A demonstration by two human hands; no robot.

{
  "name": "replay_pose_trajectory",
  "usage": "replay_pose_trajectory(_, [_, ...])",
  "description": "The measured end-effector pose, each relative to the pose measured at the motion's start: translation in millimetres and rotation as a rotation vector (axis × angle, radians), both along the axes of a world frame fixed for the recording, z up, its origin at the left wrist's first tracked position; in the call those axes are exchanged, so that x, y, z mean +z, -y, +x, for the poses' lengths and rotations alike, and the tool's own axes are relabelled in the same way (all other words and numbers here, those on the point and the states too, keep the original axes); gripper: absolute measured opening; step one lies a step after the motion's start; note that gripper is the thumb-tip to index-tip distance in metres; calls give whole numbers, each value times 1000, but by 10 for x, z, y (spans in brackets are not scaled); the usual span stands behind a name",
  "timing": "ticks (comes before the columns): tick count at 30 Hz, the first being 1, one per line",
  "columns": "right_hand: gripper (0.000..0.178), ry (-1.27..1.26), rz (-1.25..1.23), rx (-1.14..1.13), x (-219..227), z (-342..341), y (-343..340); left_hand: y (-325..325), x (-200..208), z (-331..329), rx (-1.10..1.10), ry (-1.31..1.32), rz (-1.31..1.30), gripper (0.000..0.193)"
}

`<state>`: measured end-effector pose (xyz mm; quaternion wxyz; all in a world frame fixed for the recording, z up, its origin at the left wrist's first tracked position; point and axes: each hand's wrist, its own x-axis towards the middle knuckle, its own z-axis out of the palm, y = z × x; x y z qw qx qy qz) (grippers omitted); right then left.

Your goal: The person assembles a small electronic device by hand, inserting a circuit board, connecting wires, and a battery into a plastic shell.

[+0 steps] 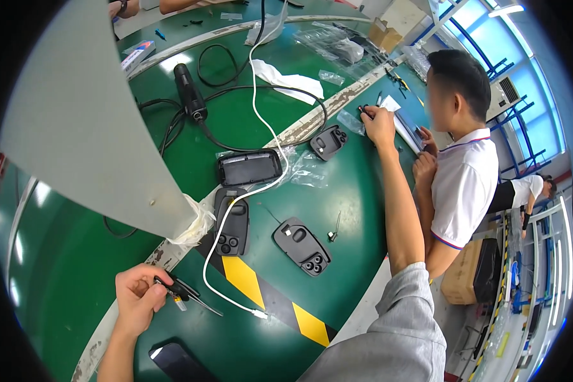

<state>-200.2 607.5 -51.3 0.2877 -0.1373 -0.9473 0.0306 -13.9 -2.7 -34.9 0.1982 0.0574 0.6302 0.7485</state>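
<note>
My left hand (137, 299) is closed at the lower left. Its fingers grip black tweezers (194, 294), and a small part with yellow and silver on it hangs beside them. My right hand (380, 126) reaches far across the table, its fingers pinched around a small dark thing I cannot make out. Black moulded cases with round camera-like holes lie between my hands: one case (302, 246) in the middle, another case (232, 223) to its left, and a third case (329, 142) farther off. A black open tray-like shell (250, 167) rests above the left case.
A white cable (254, 95) runs down the green table (286, 210) past the cases. Farther back lie a black cylindrical handheld tool (189, 92), a white cloth (288, 81) and plastic bags (340, 48). A grey post (95, 121) blocks the left. A co-worker (465, 178) sits close on the right. A phone (179, 363) lies near me.
</note>
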Motion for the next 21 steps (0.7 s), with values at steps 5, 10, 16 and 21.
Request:
replay_pose_trajectory(5, [16,14,-59,-10,39,-5,106,-8,19,-9,3,-6,13,17])
replay_pose_trajectory(10, [13,-76,-170,90,103,153,190,-41,27,-17,-21,-7,12,19])
replay_pose_trajectory(16, [24,-379,-677,410,701,629,982,-55,64,-8,-35,-1,14,21])
replay_pose_trajectory(21, [28,-541,-768,744,1171,1445,2216,-24,69,10,-24,17,48,20])
